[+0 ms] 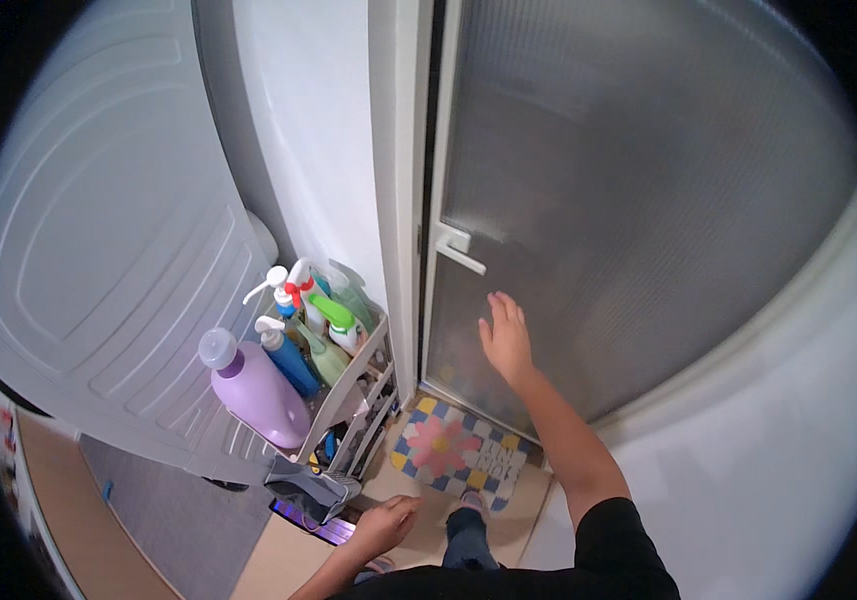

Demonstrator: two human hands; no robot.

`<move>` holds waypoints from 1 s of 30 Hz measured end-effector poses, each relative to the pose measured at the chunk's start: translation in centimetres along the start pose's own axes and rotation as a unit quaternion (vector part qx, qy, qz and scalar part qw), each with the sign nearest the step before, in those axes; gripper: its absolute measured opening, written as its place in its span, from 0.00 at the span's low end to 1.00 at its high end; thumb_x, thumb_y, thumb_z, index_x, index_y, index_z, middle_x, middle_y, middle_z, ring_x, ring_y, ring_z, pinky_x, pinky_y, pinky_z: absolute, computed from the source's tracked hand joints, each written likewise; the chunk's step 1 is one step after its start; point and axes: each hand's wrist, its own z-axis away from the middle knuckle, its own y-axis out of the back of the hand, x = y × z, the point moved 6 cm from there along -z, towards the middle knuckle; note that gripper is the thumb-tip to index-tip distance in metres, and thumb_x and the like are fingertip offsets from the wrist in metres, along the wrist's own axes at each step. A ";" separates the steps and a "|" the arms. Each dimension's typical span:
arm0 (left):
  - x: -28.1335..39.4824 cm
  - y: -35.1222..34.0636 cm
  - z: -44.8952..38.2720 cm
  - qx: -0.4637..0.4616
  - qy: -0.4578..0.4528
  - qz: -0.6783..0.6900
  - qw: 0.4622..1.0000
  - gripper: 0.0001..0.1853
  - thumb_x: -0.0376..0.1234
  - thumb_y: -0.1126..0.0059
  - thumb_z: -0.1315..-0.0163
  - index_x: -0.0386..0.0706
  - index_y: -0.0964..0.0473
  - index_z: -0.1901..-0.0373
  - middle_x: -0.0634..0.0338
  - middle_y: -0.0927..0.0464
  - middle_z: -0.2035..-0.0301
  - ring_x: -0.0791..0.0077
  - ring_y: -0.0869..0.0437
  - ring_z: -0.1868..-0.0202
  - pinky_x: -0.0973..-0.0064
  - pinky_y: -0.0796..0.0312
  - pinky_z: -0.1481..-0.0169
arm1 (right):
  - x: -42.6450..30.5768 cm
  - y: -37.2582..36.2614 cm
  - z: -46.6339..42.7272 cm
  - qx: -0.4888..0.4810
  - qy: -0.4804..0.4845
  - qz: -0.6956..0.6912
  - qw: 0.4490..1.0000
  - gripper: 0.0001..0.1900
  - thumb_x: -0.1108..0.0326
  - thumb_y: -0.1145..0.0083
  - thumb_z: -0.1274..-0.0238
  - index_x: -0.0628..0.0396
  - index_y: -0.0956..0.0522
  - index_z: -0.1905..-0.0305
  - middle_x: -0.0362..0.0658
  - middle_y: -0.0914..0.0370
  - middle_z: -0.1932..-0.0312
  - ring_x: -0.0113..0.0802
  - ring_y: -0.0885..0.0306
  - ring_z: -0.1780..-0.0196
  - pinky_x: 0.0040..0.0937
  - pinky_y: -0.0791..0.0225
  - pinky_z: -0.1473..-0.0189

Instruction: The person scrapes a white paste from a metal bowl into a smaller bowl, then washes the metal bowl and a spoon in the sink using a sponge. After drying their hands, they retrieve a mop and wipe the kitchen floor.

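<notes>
My right hand (507, 337) reaches toward a door, its fingers extended and nothing in it. Just above the fingertips, apart from them, is the white lever handle (464, 252). The handle sits on the left side of a framed door with a ribbed frosted glass panel (623, 195). A dark strip runs between the door's edge and the white jamb (402, 202). Low in front of my body hangs my left hand (387, 525), empty, its fingers loosely bent. A patterned floor mat (443, 446) with a pink flower and lettering lies at the foot of the door.
Left of the door stands a tiered storage rack (346, 394). Its top holds a purple bottle (260, 390), a blue pump bottle (290, 364) and several spray bottles. Beside it is a large white ribbed panel (121, 225). A white wall (736, 457) rises at the right.
</notes>
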 end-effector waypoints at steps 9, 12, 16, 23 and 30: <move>4.6 -2.0 -10.5 -0.002 0.077 -0.049 0.996 0.18 0.35 0.45 0.39 0.47 0.27 0.47 0.54 0.21 0.55 0.54 0.18 0.59 0.63 0.23 0.57 | 5.4 -12.5 -10.0 -0.144 0.024 0.101 0.984 0.12 0.64 0.52 0.37 0.54 0.32 0.51 0.46 0.26 0.60 0.44 0.22 0.60 0.41 0.27 0.63; 4.3 -2.4 -13.6 0.002 0.077 -0.047 0.996 0.19 0.35 0.45 0.39 0.46 0.28 0.46 0.54 0.21 0.55 0.54 0.18 0.59 0.64 0.23 0.56 | 6.5 -14.0 -9.8 -0.119 0.026 0.082 0.989 0.09 0.64 0.56 0.34 0.53 0.35 0.53 0.48 0.26 0.63 0.49 0.21 0.68 0.47 0.28 0.72; 3.3 -3.0 -19.0 -0.023 0.079 -0.043 0.996 0.18 0.36 0.46 0.38 0.46 0.29 0.46 0.54 0.21 0.55 0.54 0.18 0.57 0.63 0.24 0.55 | 9.0 -16.1 -10.7 -0.111 0.001 0.055 0.992 0.12 0.61 0.57 0.31 0.50 0.36 0.47 0.48 0.25 0.62 0.50 0.21 0.69 0.48 0.28 0.72; 1.0 -2.9 -30.7 -0.042 0.007 -0.024 0.999 0.16 0.36 0.48 0.37 0.46 0.28 0.47 0.54 0.23 0.55 0.54 0.19 0.57 0.61 0.24 0.56 | 14.8 -16.0 -16.6 -0.136 -0.054 0.052 0.988 0.17 0.63 0.56 0.33 0.47 0.36 0.41 0.48 0.21 0.60 0.50 0.19 0.67 0.47 0.27 0.69; -1.6 -1.9 -44.3 -0.125 -0.067 -0.069 0.988 0.18 0.36 0.50 0.35 0.47 0.29 0.44 0.55 0.23 0.53 0.57 0.21 0.53 0.61 0.26 0.53 | 24.0 -14.7 -23.7 -0.144 -0.130 0.061 0.979 0.17 0.60 0.58 0.30 0.47 0.32 0.41 0.53 0.20 0.63 0.55 0.21 0.65 0.50 0.29 0.65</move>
